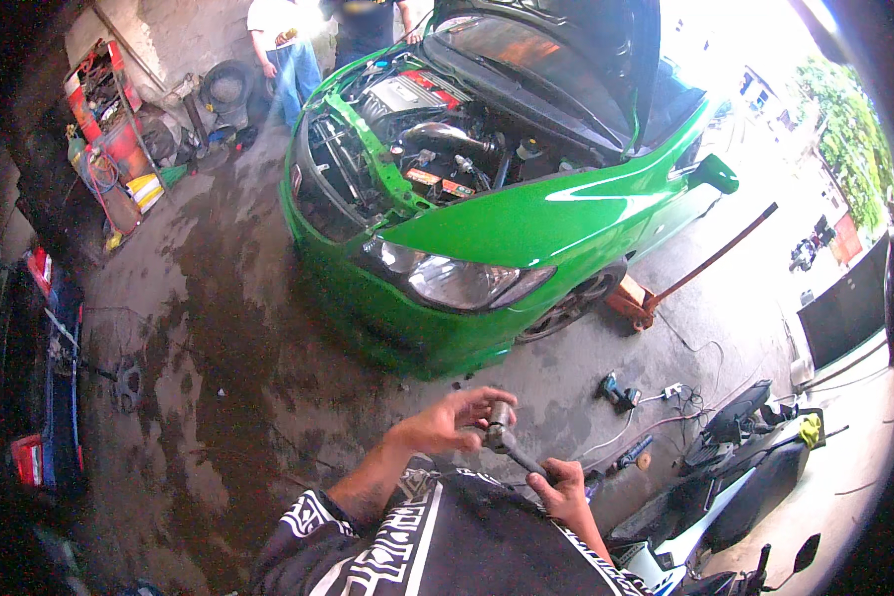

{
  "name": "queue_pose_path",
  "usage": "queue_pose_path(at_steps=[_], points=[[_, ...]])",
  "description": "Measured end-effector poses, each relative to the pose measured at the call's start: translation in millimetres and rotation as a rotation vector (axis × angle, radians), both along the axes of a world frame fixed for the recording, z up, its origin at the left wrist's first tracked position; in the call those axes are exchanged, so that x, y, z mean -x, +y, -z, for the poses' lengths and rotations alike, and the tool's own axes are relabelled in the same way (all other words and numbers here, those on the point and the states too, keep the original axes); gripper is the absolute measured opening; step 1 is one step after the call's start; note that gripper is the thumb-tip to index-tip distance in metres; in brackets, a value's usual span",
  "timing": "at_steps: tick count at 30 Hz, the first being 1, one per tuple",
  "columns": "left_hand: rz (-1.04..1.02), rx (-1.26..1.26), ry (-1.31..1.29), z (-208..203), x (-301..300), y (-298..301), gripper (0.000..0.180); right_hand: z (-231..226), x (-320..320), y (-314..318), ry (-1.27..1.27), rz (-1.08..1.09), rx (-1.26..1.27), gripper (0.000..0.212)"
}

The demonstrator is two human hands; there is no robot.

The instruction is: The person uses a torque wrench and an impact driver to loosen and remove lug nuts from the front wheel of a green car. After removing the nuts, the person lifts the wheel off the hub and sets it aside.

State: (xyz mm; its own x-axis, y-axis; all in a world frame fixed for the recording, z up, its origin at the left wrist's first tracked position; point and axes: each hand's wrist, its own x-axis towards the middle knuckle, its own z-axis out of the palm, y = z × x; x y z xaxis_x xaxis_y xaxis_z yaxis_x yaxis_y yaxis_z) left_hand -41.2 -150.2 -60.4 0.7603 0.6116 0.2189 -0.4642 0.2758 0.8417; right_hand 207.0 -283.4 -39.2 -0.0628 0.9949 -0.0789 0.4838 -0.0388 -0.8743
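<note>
My left hand is closed around the round metal socket at the head of a ratchet wrench. The wrench handle runs down and to the right into my right hand, which grips its end. Both hands hover in front of my chest, above my black and white patterned shirt. Ahead stands a green car with its hood up and the engine bay exposed.
A floor jack with a long handle sits under the car's side. Power tools and cables lie on the stained concrete. A scooter is parked at right. Two people stand behind the car near a red tool cart.
</note>
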Motion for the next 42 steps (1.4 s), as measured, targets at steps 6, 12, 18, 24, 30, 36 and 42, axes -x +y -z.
queue_pose_path(at_steps=[6, 12, 18, 24, 30, 36, 42], points=[[-0.258, 0.652, -0.381, 3.1, -5.3, -6.3, 0.1, -5.2, -10.3, -4.3, 0.244, -0.108, -0.097, 0.044], [0.015, 0.458, -0.494, -29.4, -13.0, -7.8, 0.104, -12.6, 1.1, -0.7, 0.185, -0.162, 0.258, 0.039], [0.055, 0.425, -0.567, -40.7, -16.1, 5.8, 0.107, -28.7, -3.8, -0.7, 0.338, -0.309, 0.177, 0.038], [0.265, 0.121, -0.639, -44.7, -23.0, 6.3, 0.109, -26.1, 2.2, 2.4, 0.258, -0.185, 0.309, 0.04], [0.096, 0.424, -0.54, -47.0, -20.0, -2.5, 0.107, -29.7, -4.7, -1.6, 0.382, -0.284, 0.179, 0.042], [0.077, 0.471, -0.564, -17.8, -30.1, 3.2, 0.075, -15.8, 10.0, 5.6, 0.122, -0.088, 0.293, 0.046], [0.026, 0.394, -0.244, -5.4, -13.9, -13.2, 0.033, -9.2, 13.6, -4.4, 0.048, -0.129, 0.31, 0.043]])
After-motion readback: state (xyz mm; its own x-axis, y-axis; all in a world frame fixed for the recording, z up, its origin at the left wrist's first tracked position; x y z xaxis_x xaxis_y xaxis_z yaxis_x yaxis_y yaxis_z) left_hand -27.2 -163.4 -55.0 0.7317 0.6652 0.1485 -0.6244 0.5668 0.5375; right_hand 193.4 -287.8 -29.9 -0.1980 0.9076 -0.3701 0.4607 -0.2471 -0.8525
